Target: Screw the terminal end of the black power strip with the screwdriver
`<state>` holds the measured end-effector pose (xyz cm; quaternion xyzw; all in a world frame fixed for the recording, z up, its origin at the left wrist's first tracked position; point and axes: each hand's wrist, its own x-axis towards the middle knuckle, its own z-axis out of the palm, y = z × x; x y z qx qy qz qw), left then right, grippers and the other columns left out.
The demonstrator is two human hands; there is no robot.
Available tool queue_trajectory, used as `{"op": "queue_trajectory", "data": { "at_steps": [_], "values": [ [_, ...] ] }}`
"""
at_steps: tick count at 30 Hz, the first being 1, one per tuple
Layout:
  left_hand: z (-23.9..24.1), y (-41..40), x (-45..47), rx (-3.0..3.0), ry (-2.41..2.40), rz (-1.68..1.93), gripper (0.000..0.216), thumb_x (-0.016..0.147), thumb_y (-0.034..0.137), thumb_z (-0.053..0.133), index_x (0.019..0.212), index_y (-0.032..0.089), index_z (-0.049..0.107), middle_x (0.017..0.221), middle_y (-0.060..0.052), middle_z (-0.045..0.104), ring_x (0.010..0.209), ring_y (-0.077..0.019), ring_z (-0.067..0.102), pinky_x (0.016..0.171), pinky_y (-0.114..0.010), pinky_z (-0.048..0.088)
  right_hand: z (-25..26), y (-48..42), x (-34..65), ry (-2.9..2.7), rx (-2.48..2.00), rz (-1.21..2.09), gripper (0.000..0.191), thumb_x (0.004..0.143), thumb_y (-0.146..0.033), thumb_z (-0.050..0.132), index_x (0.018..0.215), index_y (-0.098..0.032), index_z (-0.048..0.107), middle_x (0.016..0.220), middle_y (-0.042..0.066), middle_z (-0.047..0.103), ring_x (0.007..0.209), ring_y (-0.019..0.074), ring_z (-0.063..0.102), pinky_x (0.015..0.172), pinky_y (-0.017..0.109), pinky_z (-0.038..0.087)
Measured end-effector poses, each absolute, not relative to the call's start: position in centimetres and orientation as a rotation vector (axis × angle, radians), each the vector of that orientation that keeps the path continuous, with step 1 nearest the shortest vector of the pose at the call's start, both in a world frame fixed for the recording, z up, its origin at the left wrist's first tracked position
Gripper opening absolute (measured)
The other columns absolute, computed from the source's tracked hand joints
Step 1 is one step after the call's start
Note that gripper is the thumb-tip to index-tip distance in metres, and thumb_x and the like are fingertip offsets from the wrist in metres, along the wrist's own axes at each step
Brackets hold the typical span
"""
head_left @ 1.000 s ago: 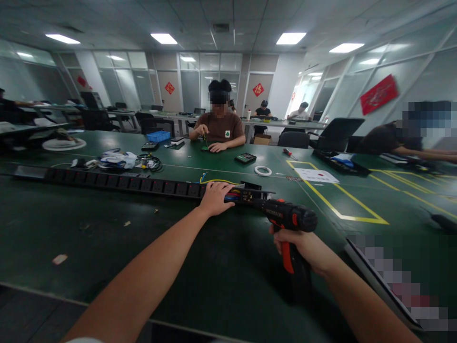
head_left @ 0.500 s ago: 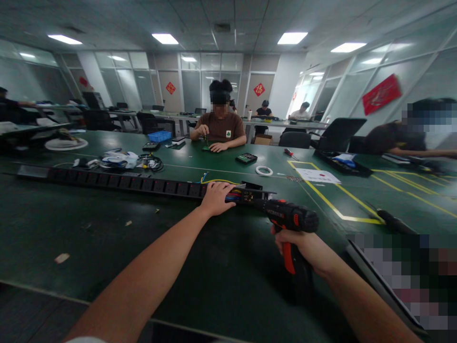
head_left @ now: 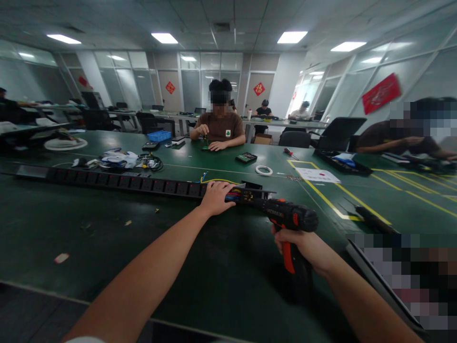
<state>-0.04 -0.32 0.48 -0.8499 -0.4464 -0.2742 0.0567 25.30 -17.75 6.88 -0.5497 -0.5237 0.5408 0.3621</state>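
Note:
A long black power strip [head_left: 159, 186] with a row of sockets lies across the green table. Near its right end, my left hand [head_left: 216, 198] grips it from above, fingers over the far side and thumb along the near side. Coloured wires [head_left: 234, 194] show in the open end section beside that thumb. My right hand [head_left: 298, 240] is wrapped around the handle of a black and orange cordless drill [head_left: 285, 214], held level and pointing left. The drill's front end meets the strip's right end; its exact contact point is too dark to make out.
Bundled cables [head_left: 152, 162] and a blue bin [head_left: 159, 136] are beyond the strip. A white ring [head_left: 264, 170], paper sheet [head_left: 317, 175] and black-handled tool [head_left: 374, 219] lie to the right. A co-worker [head_left: 219, 126] sits opposite, another [head_left: 403, 136] at far right.
Both my hands, the drill and the strip hold nearly the same place. The black-handled tool at right has shifted left. The co-worker at far right has moved their arms.

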Motion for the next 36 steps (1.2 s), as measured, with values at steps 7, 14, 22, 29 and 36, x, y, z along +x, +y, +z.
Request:
{"op": "queue_trajectory", "data": {
  "at_steps": [7, 14, 22, 29, 36],
  "values": [
    [0.53, -0.32, -0.07, -2.578, -1.358, -0.828, 0.065, 0.084, 0.053, 0.077, 0.141, 0.030, 0.057, 0.139, -0.007, 0.063, 0.131, -0.0318, 0.052, 0.115, -0.051, 0.028, 7.06, -17.83, 25.16, -1.349, -1.405, 1.412, 0.013, 0.070, -0.029, 0.070, 0.075, -0.019, 0.063, 0.059, -0.001, 0.059, 0.057, 0.0161, 0.053, 0.056, 0.029, 0.043],
    [0.47, -0.34, -0.09, -2.574, -1.348, -0.820, 0.066, 0.083, 0.053, 0.077, 0.141, 0.029, 0.056, 0.140, -0.007, 0.062, 0.131, -0.0314, 0.052, 0.116, -0.051, 0.028, 6.74, -17.65, 25.35, -1.370, -1.399, 1.411, 0.013, 0.071, -0.029, 0.070, 0.075, -0.019, 0.063, 0.060, 0.000, 0.059, 0.059, 0.0170, 0.054, 0.057, 0.030, 0.045],
    [0.39, -0.28, -0.04, -2.577, -1.354, -0.819, 0.066, 0.084, 0.053, 0.077, 0.142, 0.030, 0.056, 0.140, -0.007, 0.062, 0.132, -0.0320, 0.052, 0.116, -0.051, 0.027, 6.87, -17.65, 25.36, -1.377, -1.403, 1.411, 0.014, 0.070, -0.030, 0.070, 0.073, -0.019, 0.062, 0.059, 0.000, 0.059, 0.057, 0.0165, 0.053, 0.056, 0.030, 0.043],
    [0.45, -0.32, -0.09, -2.580, -1.350, -0.826, 0.065, 0.084, 0.052, 0.077, 0.142, 0.030, 0.056, 0.140, -0.007, 0.062, 0.131, -0.0322, 0.052, 0.115, -0.052, 0.028, 6.61, -17.53, 25.43, -1.364, -1.391, 1.426, 0.014, 0.071, -0.030, 0.071, 0.075, -0.019, 0.063, 0.061, 0.000, 0.059, 0.058, 0.0166, 0.054, 0.057, 0.030, 0.044],
    [0.38, -0.27, -0.11, -2.578, -1.344, -0.835, 0.066, 0.084, 0.053, 0.077, 0.141, 0.029, 0.057, 0.140, -0.007, 0.062, 0.131, -0.0317, 0.052, 0.115, -0.052, 0.028, 7.06, -17.72, 25.31, -1.382, -1.399, 1.408, 0.014, 0.071, -0.030, 0.070, 0.073, -0.019, 0.063, 0.060, 0.000, 0.060, 0.058, 0.0164, 0.055, 0.057, 0.029, 0.045]
  ]
}}
